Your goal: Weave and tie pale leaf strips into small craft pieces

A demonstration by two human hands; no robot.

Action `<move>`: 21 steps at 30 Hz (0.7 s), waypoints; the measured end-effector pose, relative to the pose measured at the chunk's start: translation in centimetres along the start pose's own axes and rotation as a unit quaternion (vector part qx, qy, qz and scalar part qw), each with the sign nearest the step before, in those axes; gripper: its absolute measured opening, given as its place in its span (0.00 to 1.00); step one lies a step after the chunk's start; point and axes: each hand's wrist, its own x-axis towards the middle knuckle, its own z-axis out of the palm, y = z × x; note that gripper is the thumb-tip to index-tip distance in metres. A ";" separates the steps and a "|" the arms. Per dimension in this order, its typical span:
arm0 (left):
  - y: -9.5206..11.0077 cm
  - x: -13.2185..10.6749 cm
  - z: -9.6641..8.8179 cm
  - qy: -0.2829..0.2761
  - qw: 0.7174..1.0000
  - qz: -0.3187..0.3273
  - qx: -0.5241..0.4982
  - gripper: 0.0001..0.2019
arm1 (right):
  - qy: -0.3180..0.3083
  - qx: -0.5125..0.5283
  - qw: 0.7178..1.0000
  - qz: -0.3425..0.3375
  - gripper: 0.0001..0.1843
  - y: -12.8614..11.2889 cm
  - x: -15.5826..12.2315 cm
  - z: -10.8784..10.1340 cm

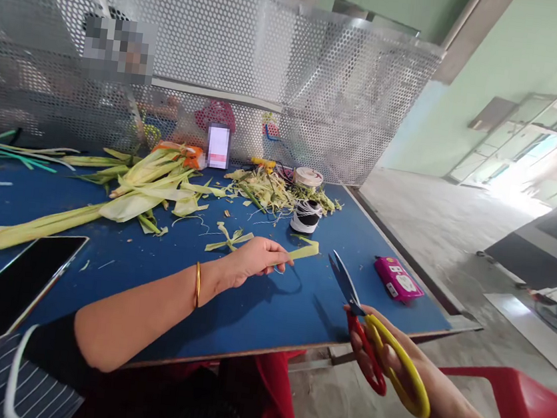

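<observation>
In the head view, the left hand (252,260) lies on the blue counter (257,307) near the middle. Its fingers are closed in a pinch on one pale green leaf strip (305,250), which runs from the hand toward 2 o'clock and lies flat. The right hand (408,371) is at 4 o'clock from the left one, beyond the counter edge. Its fingers are wrapped through the handles of the scissors (369,333). The blades point to 11 o'clock and are apart from the strip. I cannot tell if they are a little open.

To my judgement, the strip is held ready for cutting and no cut is begun. A cut would need the blades opened and brought over the free end, with the left hand keeping the strip steady.

Count: one pair of scissors, one held strip, one gold bangle (197,285), one spool of thread (306,215) at 1 o'clock, one roll of tape (308,177) behind it, one pink packet (398,280) at 3 o'clock, one dark phone (8,285) at 9 o'clock. The long leaves (134,192) at 11 o'clock overlap too much to count.
</observation>
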 end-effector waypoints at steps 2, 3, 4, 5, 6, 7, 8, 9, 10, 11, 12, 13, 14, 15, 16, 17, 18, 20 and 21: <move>-0.2 0.2 0.0 -0.001 1.000 -0.005 -0.013 0.13 | -0.017 -0.015 1.000 -0.009 0.43 0.4 0.2 0.0; -0.3 0.3 0.1 -0.002 1.000 -0.007 -0.016 0.13 | -0.031 -0.029 0.999 -0.009 0.44 0.4 0.4 0.1; -0.5 0.4 0.2 -0.004 1.000 -0.008 -0.019 0.14 | -0.047 -0.045 0.998 -0.008 0.44 0.4 0.5 0.3; -0.6 0.5 0.3 -0.009 1.000 -0.008 -0.021 0.14 | -0.061 -0.059 0.996 -0.010 0.44 0.2 0.6 0.5; -0.7 0.6 0.6 -0.013 1.000 -0.007 -0.022 0.14 | -0.068 -0.070 0.995 -0.016 0.44 0.0 0.7 0.8; -0.7 0.7 0.8 -0.019 1.000 -0.006 -0.023 0.14 | -0.070 -0.079 0.994 -0.023 0.43 -0.2 0.8 1.1; -0.8 0.7 1.1 -0.024 0.999 -0.006 -0.025 0.15 | -0.066 -0.087 0.994 -0.030 0.43 -0.5 0.8 1.5; -0.9 0.8 1.4 -0.028 0.999 -0.006 -0.026 0.15 | -0.059 -0.093 0.993 -0.035 0.42 -0.8 0.8 2.0; -1.0 0.8 1.7 -0.031 0.999 -0.008 -0.027 0.15 | -0.050 -0.097 0.993 -0.036 0.42 -1.0 0.9 2.4; -1.1 0.8 1.9 -0.034 0.999 -0.011 -0.027 0.15 | -0.039 -0.099 0.994 -0.035 0.41 -1.2 0.9 2.8; -1.2 0.8 2.1 -0.036 0.999 -0.014 -0.025 0.15 | -0.027 -0.100 0.994 -0.032 0.41 -1.3 1.0 3.2; -1.3 0.8 2.3 -0.038 0.999 -0.016 -0.023 0.15 | -0.016 -0.101 0.994 -0.028 0.41 -1.4 1.2 3.5; -1.3 0.8 2.4 -0.038 0.999 -0.017 -0.021 0.15 | -0.006 -0.103 0.994 -0.026 0.40 -1.4 1.3 3.8; -1.4 0.8 2.5 -0.037 0.999 -0.019 -0.019 0.15 | 0.004 -0.107 0.994 -0.026 0.40 -1.3 1.5 3.9; -1.5 0.8 2.5 -0.036 0.999 -0.020 -0.018 0.15 | 0.016 -0.113 0.993 -0.030 0.40 -1.2 1.7 4.0; -1.6 0.8 2.5 -0.034 0.999 -0.022 -0.017 0.15 | 0.028 -0.119 0.992 -0.035 0.40 -1.0 1.9 4.1; -1.6 0.9 2.5 -0.033 0.999 -0.024 -0.017 0.14 | 0.037 -0.125 0.991 -0.040 0.40 -0.8 2.1 4.1; -1.8 1.0 2.6 -0.032 0.999 -0.028 -0.018 0.14 | 0.048 -0.132 0.989 -0.044 0.41 -0.5 2.3 4.1; -1.8 1.0 2.6 -0.033 0.999 -0.028 -0.020 0.14 | 0.051 -0.134 0.989 -0.042 0.41 -0.4 2.3 4.1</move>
